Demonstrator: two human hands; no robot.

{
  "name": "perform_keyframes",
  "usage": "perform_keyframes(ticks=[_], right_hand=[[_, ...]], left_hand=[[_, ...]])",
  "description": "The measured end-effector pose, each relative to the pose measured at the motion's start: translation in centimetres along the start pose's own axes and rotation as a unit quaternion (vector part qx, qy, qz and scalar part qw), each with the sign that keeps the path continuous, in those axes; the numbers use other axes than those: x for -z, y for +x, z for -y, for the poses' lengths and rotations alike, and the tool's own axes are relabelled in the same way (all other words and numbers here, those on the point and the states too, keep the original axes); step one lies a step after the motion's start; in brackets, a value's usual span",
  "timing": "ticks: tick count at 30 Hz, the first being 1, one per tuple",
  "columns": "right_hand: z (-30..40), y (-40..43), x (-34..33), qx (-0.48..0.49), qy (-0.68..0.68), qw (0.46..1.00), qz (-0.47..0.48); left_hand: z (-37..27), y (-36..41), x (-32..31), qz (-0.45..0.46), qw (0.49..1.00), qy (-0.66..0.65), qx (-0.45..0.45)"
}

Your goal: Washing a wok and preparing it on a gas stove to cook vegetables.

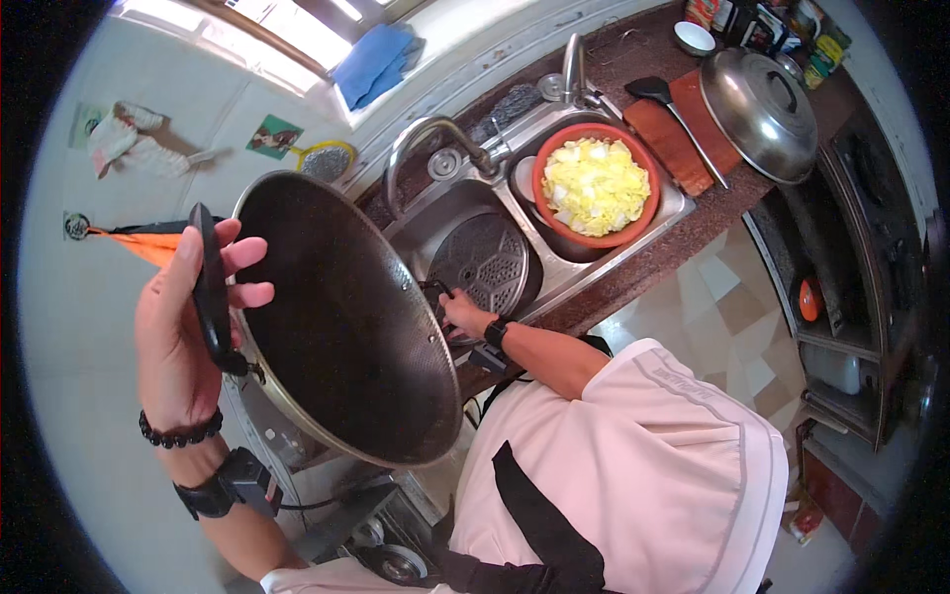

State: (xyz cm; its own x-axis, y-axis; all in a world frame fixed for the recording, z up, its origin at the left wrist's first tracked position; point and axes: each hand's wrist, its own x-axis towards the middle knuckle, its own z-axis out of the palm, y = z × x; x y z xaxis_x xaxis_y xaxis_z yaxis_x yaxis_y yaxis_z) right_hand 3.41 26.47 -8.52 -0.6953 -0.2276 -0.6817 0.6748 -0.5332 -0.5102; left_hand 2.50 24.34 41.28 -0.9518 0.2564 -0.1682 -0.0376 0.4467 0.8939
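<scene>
A large dark wok [341,334] with a textured inner surface is held up, tilted on its side, left of the sink [553,275]. My left hand [174,327] grips its black side handle [211,289], the thumb on one side and the fingers on the other. On the far side of the wok, my right hand [467,315] is closed around the opposite handle [438,286]; the wok's rim hides part of that grip. Beneath and beyond my right hand, a round perforated steamer rack [482,263] lies in the left sink basin.
A red basin [653,197] of chopped cabbage [594,185] sits in the right basin. Two faucets [438,126] rise behind. On the counter are a red-brown board [686,111], a spatula [683,119], a domed metal lid [761,111] and a white bowl [695,37]. A mesh strainer [326,161] hangs on the wall.
</scene>
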Motion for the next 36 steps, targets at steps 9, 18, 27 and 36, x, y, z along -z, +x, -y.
perform_keyframes(ticks=[9,18,27,36], right_hand=[[0.9,0.0,1.2,0.009,-0.029,0.999,-0.011],[1.3,-0.6,1.7,0.029,-0.031,0.999,-0.026],[1.1,-0.7,2.5,0.051,-0.039,0.998,0.0],[1.8,-4.0,2.3,0.057,-0.069,0.995,-0.033]], left_hand=[[-0.2,-0.3,-0.1,-0.003,1.0,-0.005,-0.021],[-0.7,-1.5,0.6,-0.103,0.994,0.034,0.006],[-0.1,-2.9,1.1,-0.11,0.994,0.028,-0.009],[-0.5,-6.5,1.2,-0.096,0.994,0.001,-0.054]])
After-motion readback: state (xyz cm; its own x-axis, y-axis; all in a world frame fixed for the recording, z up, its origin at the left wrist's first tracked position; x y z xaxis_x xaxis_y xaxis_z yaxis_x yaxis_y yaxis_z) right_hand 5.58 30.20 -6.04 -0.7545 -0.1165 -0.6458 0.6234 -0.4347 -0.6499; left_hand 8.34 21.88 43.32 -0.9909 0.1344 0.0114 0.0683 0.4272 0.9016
